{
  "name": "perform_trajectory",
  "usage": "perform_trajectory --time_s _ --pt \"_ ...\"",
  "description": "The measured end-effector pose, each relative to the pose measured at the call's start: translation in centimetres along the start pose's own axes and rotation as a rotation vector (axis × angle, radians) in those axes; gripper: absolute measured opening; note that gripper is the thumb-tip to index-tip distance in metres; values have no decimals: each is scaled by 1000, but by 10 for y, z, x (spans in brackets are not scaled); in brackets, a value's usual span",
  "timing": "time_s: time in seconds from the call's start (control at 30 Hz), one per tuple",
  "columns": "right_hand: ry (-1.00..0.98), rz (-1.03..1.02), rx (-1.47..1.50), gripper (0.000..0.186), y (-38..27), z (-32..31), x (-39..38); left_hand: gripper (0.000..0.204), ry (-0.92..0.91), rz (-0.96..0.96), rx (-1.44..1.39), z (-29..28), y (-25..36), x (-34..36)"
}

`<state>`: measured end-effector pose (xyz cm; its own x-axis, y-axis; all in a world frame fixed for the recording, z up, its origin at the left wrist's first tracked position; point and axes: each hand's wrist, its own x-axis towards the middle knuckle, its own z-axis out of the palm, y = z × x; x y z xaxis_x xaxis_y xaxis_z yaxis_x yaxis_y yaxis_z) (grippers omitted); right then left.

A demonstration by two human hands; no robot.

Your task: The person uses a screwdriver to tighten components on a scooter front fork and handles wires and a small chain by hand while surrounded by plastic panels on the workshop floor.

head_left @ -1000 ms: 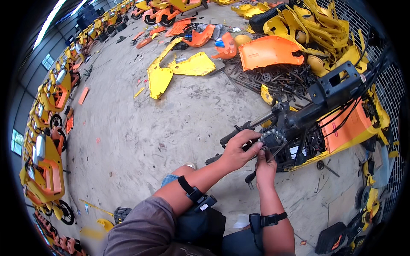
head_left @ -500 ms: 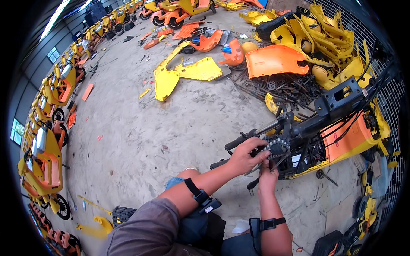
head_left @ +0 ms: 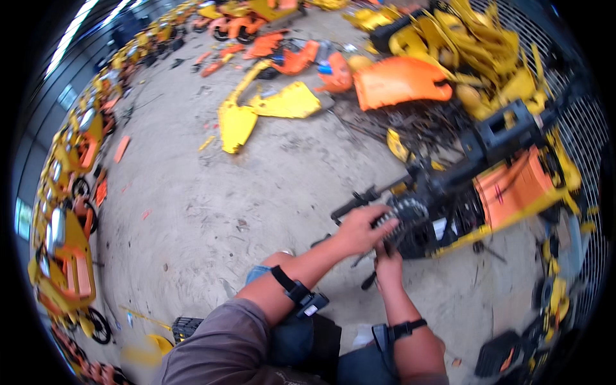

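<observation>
A partly stripped scooter frame (head_left: 443, 186) lies tipped on the floor at the right, with dark tubes and cables exposed. On its near end sits a round sprocket with a metal chain (head_left: 412, 212) around it. My left hand (head_left: 364, 230) reaches in from the left, its thumb and fingers closed on the chain at the sprocket's edge. Just below, my right hand (head_left: 389, 268) has its fingers pinched together under the sprocket. Blur and the overlapping hands hide what those fingers hold. A pedal (head_left: 369, 280) hangs beside the right hand.
Yellow panels (head_left: 239, 128) and an orange panel (head_left: 401, 83) lie ahead, near a heap of yellow body parts (head_left: 475, 51) and dark metal rods (head_left: 385, 125). Rows of yellow and orange scooters (head_left: 64, 256) line the left. A black basket (head_left: 186, 328) stands at lower left.
The view has swung slightly to the right and blurred, so the scene sits further left in it. Both hands stay at the chain and sprocket.
</observation>
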<state>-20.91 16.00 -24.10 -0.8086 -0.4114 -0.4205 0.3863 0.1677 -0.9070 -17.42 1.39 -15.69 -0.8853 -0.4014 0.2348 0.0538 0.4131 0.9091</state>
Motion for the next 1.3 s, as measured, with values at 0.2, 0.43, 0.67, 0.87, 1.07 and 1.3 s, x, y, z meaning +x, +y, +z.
perform_trajectory --time_s 0.2,0.43,0.67,0.87,1.07,1.3 --pt "-26 -155 231 37 -25 2 -12 32 -52 -108 -38 -2 -3 -3" --pt "28 -429 119 35 -58 -23 -3 32 -21 -92 -54 6 -8 -3" --pt "185 -520 -107 28 -42 -25 15 32 -23 -55 -62 5 -14 -2" --pt "150 -423 -96 25 -49 -29 12 32 -28 -70 -49 6 -11 -3" --pt "136 -302 -115 24 -15 -21 19 31 -25 -14 100 9 -3 -2" --pt "112 -196 -103 25 -16 2 5 27 -64 2 55 -1 -13 -6"
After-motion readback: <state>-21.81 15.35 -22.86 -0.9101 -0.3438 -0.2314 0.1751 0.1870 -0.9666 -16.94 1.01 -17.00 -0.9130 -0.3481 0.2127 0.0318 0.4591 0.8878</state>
